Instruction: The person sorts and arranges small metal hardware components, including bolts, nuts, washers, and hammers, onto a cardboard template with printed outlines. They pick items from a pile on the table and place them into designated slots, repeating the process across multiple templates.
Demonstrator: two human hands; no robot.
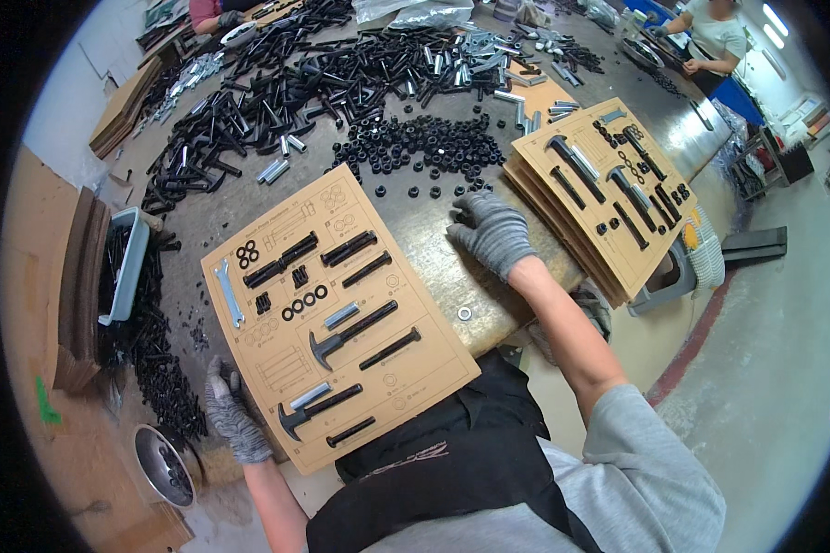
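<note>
My left hand (234, 419), in a grey knit glove, rests against the left edge of a printed cardboard sheet (240, 355); its fingers look stretched out along the edge. On the sheet lie black bolts (389, 349), two hooked black bolts (353, 335), silver sleeves (311, 395), black rings (304, 302) and an open-end wrench (229, 293). My right hand (496, 235), gloved alike, hovers over or touches the metal table, fingers apart and slightly bent, with nothing seen in it. Just beyond its fingertips are loose black nuts (424, 143).
A stack of cardboard sheets with parts (609, 198) stands at the right. Heaps of black bolts (277, 101) cover the far side. At the left are a pale blue bin (131, 267) and a metal bowl (148, 452). Two people work at the far side. A loose washer-like ring (465, 313) lies nearby.
</note>
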